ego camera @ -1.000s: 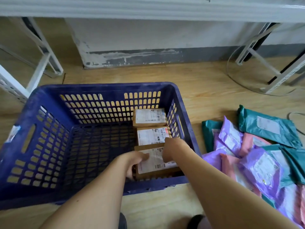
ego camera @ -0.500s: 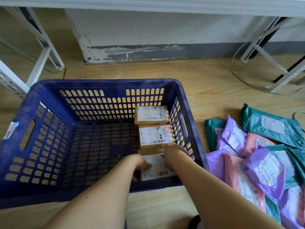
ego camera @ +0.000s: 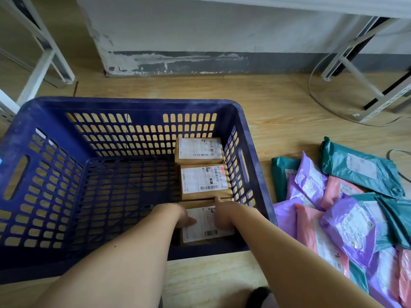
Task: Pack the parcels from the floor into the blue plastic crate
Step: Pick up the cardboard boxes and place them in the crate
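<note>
The blue plastic crate stands on the wooden floor in front of me. Three brown cardboard parcels with white labels lie in a row along its right wall: a far one, a middle one and a near one. Both my hands rest on the near parcel at the crate's bottom. My left hand grips its left edge, my right hand presses on its right side. A heap of soft mailer bags in purple, pink and teal lies on the floor right of the crate.
White metal frame legs stand at the far left and far right. A thin cable loops on the floor near the right frame. A grey-based wall runs behind the crate. A dark shoe shows at the bottom.
The near brown parcel has sunk lower into the crate's front right corner with both hands on it. The view has shifted slightly.
</note>
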`<state>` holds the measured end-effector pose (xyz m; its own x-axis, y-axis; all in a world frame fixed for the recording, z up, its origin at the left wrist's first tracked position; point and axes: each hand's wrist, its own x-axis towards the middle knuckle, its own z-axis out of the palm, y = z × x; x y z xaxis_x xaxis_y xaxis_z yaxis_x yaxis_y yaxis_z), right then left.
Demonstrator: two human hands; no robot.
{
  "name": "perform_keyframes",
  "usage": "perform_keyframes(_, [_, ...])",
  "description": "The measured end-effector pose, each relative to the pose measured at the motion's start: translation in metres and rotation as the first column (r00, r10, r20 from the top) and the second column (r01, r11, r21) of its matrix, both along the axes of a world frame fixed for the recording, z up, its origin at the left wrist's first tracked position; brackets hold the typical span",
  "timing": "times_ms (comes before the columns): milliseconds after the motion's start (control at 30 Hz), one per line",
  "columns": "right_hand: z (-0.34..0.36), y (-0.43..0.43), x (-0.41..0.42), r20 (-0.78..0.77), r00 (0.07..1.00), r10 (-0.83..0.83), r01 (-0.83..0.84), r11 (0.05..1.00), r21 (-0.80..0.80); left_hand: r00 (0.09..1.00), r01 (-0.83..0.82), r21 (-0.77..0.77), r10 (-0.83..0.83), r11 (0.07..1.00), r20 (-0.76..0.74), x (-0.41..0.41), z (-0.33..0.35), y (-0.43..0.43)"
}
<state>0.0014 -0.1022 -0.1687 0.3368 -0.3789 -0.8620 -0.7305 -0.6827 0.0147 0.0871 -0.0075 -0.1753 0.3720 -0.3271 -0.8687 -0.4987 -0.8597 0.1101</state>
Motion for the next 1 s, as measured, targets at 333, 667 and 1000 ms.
perform_keyframes(333, [-0.001, 0.003, 0.001, -0.001, 1.000, -0.013, 0.013, 1.000, -0.008, 0.972, -0.120, -0.142, 0.145, 0.983, 0.184, 0.003, -0.009, -0.007])
perform_keyframes(667, [0.006, 0.003, 0.003, -0.011, 1.000, 0.004, -0.003, 1.000, 0.029, 0.999, -0.048, -0.041, 0.047, 0.998, -0.013, 0.020, 0.003, -0.007])
perform_keyframes(1000, [0.063, 0.003, -0.005, 0.492, 0.870, -0.020, 0.045, 0.998, -0.040, 0.917, -0.128, -0.437, 0.274, 0.890, 0.289, 0.011, 0.037, -0.036])
